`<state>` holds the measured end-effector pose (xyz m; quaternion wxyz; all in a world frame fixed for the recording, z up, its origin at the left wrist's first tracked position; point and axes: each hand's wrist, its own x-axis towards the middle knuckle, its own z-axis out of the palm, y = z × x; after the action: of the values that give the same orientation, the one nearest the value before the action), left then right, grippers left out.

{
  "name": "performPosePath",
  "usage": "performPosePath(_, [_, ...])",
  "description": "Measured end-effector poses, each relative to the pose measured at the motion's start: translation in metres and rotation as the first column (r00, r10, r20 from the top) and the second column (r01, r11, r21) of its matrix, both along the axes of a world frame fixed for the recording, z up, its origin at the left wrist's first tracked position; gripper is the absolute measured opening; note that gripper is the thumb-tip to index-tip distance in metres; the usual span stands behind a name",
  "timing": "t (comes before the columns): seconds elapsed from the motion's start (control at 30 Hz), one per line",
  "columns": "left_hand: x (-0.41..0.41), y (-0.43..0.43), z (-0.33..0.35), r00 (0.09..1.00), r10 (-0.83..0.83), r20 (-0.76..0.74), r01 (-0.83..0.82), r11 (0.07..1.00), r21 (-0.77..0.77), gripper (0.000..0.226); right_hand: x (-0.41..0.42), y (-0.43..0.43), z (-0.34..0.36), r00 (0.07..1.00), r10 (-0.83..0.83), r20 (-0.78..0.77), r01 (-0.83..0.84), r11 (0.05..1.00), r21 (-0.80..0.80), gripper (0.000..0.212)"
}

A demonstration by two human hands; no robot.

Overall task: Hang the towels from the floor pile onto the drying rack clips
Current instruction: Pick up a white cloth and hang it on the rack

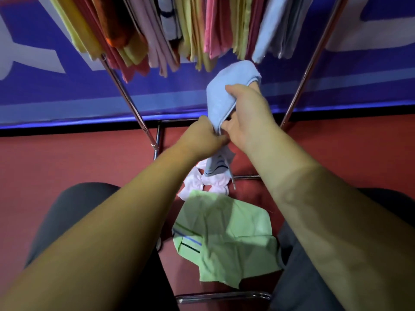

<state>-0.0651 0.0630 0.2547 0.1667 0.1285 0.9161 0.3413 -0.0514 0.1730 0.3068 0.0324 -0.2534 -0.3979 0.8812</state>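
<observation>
Two hands meet in the middle of the view, above the red floor [67, 158] and just below the row of hung towels [157, 30]. The left hand [205, 136] pinches the lower part of the blue towel [226, 93], its fingers [219, 138] clenched round the cloth. The right hand [249, 115] grasps the same towel higher up, with its fingers curled over the fold. The blue towel is in the air, clear of the floor, and its striped end hangs down under the left hand. Its upper fold is near the bottom edges of the hung towels but does not touch them.

The open room is narrow. The hands work between the two slanted legs of the drying rack [125, 95], which spread apart toward the top corners of the view. Low cross bars of the rack lie at the floor, one near the pile and one close to the person. The far edge of the floor meets a blue and white banner [56, 90].

On the floor, between the person's knees [67, 212] in dark trousers, lies a green towel [226, 243], crumpled, with dark stripes at one edge. Just beyond it, touching its far edge, a white towel [197, 184] lies in a heap directly under the hands.
</observation>
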Motion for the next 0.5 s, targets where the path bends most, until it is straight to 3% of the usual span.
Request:
performPosePath(0.13, [-0.009, 0.011, -0.021, 0.979, 0.192, -0.064, -0.194, 0.981, -0.025, 0.058, -0.006, -0.001, -0.002, 0.999, -0.004, -0.044, 0.003, 1.000, -0.013, 0.067])
performPosePath(0.27, [-0.012, 0.015, -0.025, 0.958, 0.279, -0.072, -0.284, 0.956, -0.076, 0.040, -0.007, 0.006, -0.001, 0.999, -0.028, -0.040, 0.027, 0.998, -0.049, 0.069])
performPosePath(0.37, [-0.009, 0.011, -0.023, 0.938, 0.339, -0.075, -0.344, 0.936, -0.078, 0.027, -0.006, 0.017, -0.002, 0.996, -0.084, -0.039, 0.079, 0.992, -0.098, 0.054])
performPosePath(0.5, [-0.007, -0.002, -0.023, 0.927, 0.360, -0.099, -0.370, 0.922, -0.113, 0.021, 0.004, 0.026, -0.007, 0.994, -0.077, -0.074, 0.076, 0.997, -0.019, 0.054])
